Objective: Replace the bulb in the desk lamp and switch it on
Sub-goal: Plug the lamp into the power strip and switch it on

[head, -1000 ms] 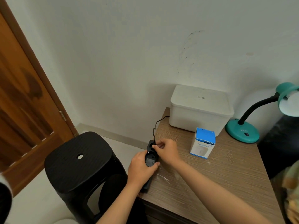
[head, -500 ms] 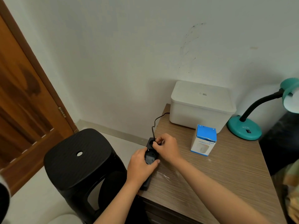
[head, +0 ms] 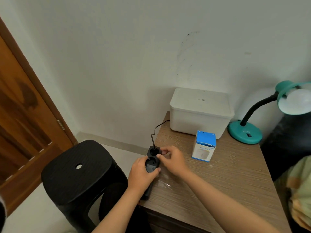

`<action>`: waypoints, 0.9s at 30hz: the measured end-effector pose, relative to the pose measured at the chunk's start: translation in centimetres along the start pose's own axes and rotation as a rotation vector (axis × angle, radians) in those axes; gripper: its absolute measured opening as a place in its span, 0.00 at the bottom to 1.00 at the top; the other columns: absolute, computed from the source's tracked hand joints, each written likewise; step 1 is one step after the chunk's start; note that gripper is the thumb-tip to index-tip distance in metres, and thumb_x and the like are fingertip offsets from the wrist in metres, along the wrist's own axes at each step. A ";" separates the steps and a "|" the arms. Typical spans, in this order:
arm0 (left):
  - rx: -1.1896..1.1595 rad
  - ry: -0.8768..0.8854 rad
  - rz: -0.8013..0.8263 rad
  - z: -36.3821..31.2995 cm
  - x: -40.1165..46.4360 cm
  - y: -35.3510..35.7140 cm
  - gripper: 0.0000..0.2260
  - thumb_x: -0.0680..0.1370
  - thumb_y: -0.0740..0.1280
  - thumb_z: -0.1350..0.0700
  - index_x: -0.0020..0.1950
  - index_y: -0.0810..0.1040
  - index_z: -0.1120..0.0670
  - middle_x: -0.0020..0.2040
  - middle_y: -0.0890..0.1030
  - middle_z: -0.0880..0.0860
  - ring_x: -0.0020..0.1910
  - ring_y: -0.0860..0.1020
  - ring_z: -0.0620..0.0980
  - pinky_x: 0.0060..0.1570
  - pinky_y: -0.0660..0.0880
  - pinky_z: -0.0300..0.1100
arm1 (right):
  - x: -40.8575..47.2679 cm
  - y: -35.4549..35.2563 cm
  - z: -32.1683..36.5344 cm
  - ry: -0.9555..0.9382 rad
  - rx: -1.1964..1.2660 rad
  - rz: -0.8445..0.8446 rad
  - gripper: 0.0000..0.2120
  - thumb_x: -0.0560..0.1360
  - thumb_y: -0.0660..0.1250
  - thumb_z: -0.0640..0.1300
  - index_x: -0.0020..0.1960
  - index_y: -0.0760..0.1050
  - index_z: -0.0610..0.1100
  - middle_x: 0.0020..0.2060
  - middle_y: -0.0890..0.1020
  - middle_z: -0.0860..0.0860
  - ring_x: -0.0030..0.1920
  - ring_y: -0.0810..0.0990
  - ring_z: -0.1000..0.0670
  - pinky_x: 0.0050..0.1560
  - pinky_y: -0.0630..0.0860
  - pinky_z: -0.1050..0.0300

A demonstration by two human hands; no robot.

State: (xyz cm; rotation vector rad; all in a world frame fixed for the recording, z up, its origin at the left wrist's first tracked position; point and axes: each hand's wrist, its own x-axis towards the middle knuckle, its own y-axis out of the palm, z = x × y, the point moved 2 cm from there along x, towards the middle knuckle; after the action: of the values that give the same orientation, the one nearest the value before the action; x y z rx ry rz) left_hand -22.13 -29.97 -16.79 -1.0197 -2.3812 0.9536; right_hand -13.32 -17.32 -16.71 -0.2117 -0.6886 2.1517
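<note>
We take the black multi-socket power strip (head: 151,163) at the left edge of the wood-grain desk (head: 227,179) as landmark. Left hand (head: 140,174) is wrapped round the strip's middle, pinning it. Right hand (head: 173,159) sits just right of the strip's far end, thumb and forefinger pinched together; a dark bit shows between them, possibly the plug, too small to tell. Change from a second ago: right hand was on top of the far socket, now shifted just to the side, so that socket shows uncovered with the black cord (head: 155,130) rising from the strip's far end. We judge this as power being sorted, plug state uncertain. Teal gooseneck desk lamp (head: 244,132) stands well right of the strip, behind the blue-and-white carton (head: 204,147) and beside the white lidded box (head: 200,111); white bulb (head: 296,101) seated in shade, seems unlit. Switching on not yet done.
</note>
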 end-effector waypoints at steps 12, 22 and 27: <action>0.048 0.307 0.039 -8.4 -5.8 8.4 0.21 0.75 0.62 0.46 0.66 0.69 0.50 0.71 0.64 0.50 0.69 0.65 0.49 0.67 0.67 0.49 | -9.6 -11.0 -8.5 0.017 -0.145 -0.208 0.06 0.72 0.70 0.43 0.48 0.80 0.49 0.38 0.79 0.54 0.38 0.76 0.58 0.40 0.71 0.71; 0.031 0.545 0.347 -17.6 -2.3 20.2 0.23 0.76 0.60 0.47 0.69 0.66 0.52 0.69 0.67 0.52 0.69 0.64 0.49 0.70 0.64 0.48 | -6.0 -22.9 -14.7 0.152 -0.232 -0.540 0.11 0.74 0.67 0.43 0.56 0.77 0.43 0.47 0.80 0.51 0.48 0.79 0.55 0.52 0.78 0.59; 0.247 0.510 0.411 -19.8 3.2 24.2 0.29 0.76 0.58 0.40 0.74 0.58 0.52 0.76 0.57 0.54 0.74 0.56 0.53 0.73 0.54 0.52 | -1.3 -25.5 -17.1 0.193 -0.215 -0.588 0.18 0.73 0.67 0.41 0.62 0.73 0.38 0.56 0.79 0.43 0.59 0.76 0.47 0.62 0.69 0.58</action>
State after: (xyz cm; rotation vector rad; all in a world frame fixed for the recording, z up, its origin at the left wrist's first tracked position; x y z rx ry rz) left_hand -1.21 -6.66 -19.96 -1.4735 -1.6313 0.9478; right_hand 11.25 1.09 -17.26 -0.2861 -0.7571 1.4785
